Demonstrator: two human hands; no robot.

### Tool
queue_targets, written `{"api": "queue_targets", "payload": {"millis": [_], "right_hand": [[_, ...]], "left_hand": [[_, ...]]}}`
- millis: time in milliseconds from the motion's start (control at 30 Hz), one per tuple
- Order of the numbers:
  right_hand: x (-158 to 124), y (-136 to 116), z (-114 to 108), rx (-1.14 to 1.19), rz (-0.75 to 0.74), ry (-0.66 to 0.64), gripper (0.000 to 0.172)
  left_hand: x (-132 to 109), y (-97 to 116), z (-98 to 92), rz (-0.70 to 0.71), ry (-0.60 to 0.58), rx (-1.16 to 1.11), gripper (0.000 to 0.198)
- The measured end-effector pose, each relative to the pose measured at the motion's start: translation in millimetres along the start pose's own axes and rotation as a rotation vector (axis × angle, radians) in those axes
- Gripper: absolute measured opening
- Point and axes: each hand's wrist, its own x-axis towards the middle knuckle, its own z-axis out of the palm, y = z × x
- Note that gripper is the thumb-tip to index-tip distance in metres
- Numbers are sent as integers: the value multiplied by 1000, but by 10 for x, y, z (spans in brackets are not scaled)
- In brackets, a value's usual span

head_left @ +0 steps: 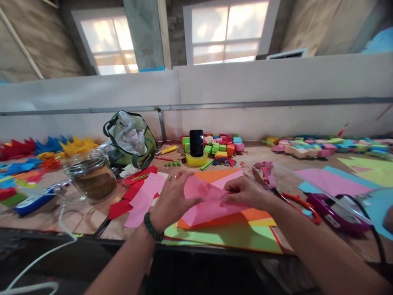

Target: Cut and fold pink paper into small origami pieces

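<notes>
A pink paper sheet [208, 203] lies partly folded on a stack of orange, yellow and green sheets [233, 235] at the table's front edge. My left hand [173, 196], with a green bead bracelet on the wrist, presses its fingers on the pink sheet's left side. On the sheet's right side my right hand [242, 192] pinches a fold. More pink and red sheets [139, 196] lie just left of my left hand.
A glass jar [92, 174] and a green bag [130, 137] stand at the left. A black phone [196, 143] rests upright in a yellow tape roll. Coloured folded paper blocks [224, 147] line the back. Red-handled scissors [297, 203] and a purple glue gun [334, 211] lie right.
</notes>
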Motion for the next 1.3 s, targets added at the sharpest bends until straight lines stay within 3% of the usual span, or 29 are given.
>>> {"api": "queue_targets", "payload": {"millis": [67, 100, 133, 233, 333, 400, 467, 533, 600, 767, 967, 1133, 1300], "right_hand": [[-132, -103, -33, -14, -25, -14, 32], [-195, -155, -44, -36, -41, -9, 30], [-253, -204, -56, -67, -59, 2, 28], [-379, -285, -129, -144, -81, 64, 25], [-429, -217, -268, 62, -91, 314, 27], [-415, -103, -330, 384, -121, 585, 48], [-364, 23, -300, 677, -77, 729, 58], [-296, 125, -169, 777, 33, 697, 64], [-240, 181, 1, 733, 60, 604, 69], [-208, 214, 201, 822, 42, 632, 78], [-220, 249, 187, 829, 12, 619, 71], [-247, 186, 177, 837, 92, 541, 61], [-277, 149, 177, 828, 84, 707, 64]], "left_hand": [[165, 84, -171, 101, 6, 91, 76], [256, 133, -229, 146, -22, 121, 81], [345, 185, -264, 203, -90, 128, 79], [566, 319, -250, 309, -403, 58, 29], [698, 341, -125, 201, -591, -155, 38], [745, 280, 2, 48, -590, -399, 36], [755, 188, 169, -135, -539, -685, 30], [724, 104, 357, -289, -540, -912, 33], [660, 51, 524, -375, -585, -1019, 38], [525, 26, 679, -384, -679, -1139, 38], [513, 33, 698, -349, -575, -1004, 34], [496, 34, 733, -250, -577, -1026, 30], [490, 46, 723, -331, -579, -1100, 34]]}}
